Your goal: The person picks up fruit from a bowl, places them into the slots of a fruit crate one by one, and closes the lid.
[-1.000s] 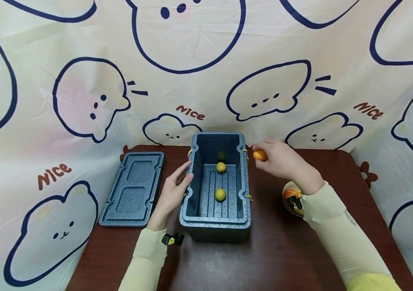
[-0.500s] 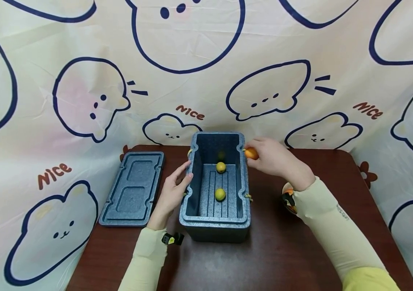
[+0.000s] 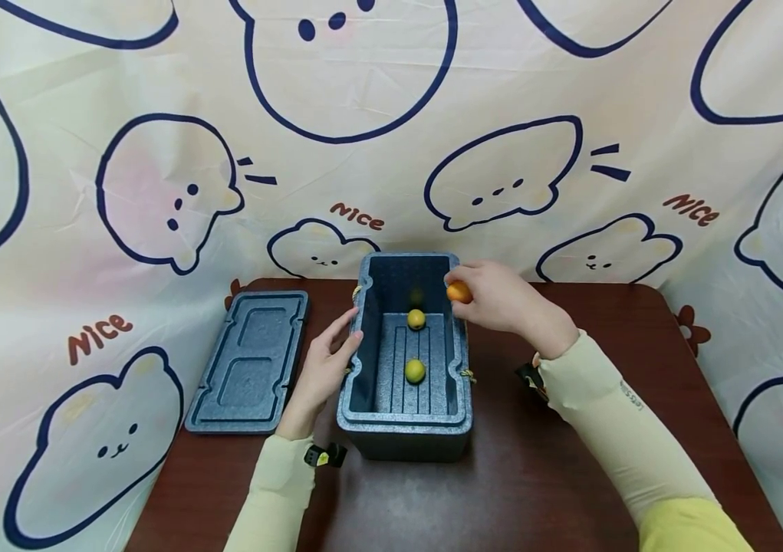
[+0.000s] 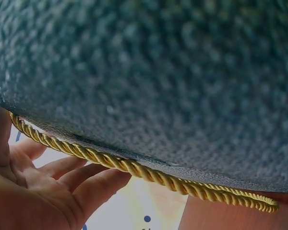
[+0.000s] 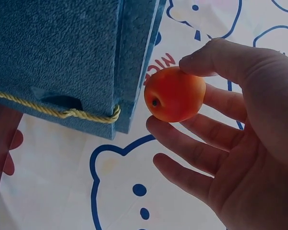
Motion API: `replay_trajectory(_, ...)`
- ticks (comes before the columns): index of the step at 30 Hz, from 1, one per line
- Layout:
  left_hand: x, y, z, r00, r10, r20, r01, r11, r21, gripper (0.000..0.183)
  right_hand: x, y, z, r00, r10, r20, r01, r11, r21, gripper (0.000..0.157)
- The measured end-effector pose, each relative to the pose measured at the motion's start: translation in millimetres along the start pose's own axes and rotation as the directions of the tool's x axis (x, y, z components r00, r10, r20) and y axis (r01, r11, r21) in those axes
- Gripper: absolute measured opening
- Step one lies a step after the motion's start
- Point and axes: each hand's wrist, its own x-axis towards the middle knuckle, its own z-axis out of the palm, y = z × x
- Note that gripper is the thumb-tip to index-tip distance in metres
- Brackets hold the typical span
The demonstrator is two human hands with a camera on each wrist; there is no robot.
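A small round orange-red fruit (image 3: pixel 459 292), with a dimple at one end, is pinched between the thumb and fingers of my right hand (image 3: pixel 501 303). The right wrist view shows the fruit (image 5: pixel 175 94) beside the box wall; overhead it appears at the right rim. In the middle stands a blue-grey foam box (image 3: pixel 405 419) with yellow rope (image 4: pixel 149 175) along its sides. Two yellow-green fruits lie inside, one far (image 3: pixel 416 319) and one near (image 3: pixel 415 371). My left hand (image 3: pixel 318 372) rests against the box's left side, fingers extended, thumb by the rim.
A matching blue-grey lid (image 3: pixel 248 364) lies flat to the left of the box. The brown table (image 3: pixel 501 475) ends at a patterned cloth backdrop (image 3: pixel 391 176). The right sleeve (image 3: pixel 612 414) covers nearly all of the bowl on the right.
My right hand has carried the orange-red fruit leftward, from beside the box to its right rim. The right sleeve now hides the fruit bowl. The left hand stays at the box.
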Motion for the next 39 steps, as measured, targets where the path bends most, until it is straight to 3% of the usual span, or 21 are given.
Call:
replay_trajectory(9,-8.6,28.0,1.6,1.0,-0.015,0.015,0.014,0.999,0.03,0.049,8.8,-8.1,2.3,1.0,-0.014,0.019,0.014,1.0,-0.015,0.037)
replay_trajectory(18,0.4,-2.8,0.2,1.0,0.013,-0.006,-0.013,1.0,0.011,0.047,20.9,-16.1,5.5,0.998,-0.045,0.046,0.046,0.999,-0.022,0.035)
replay_trajectory(39,0.9,-7.0,-0.2,0.999,0.042,-0.007,-0.042,0.999,0.012,0.048,36.6,-26.6,16.7,0.988,-0.076,0.133,0.086,0.994,-0.069,0.034)
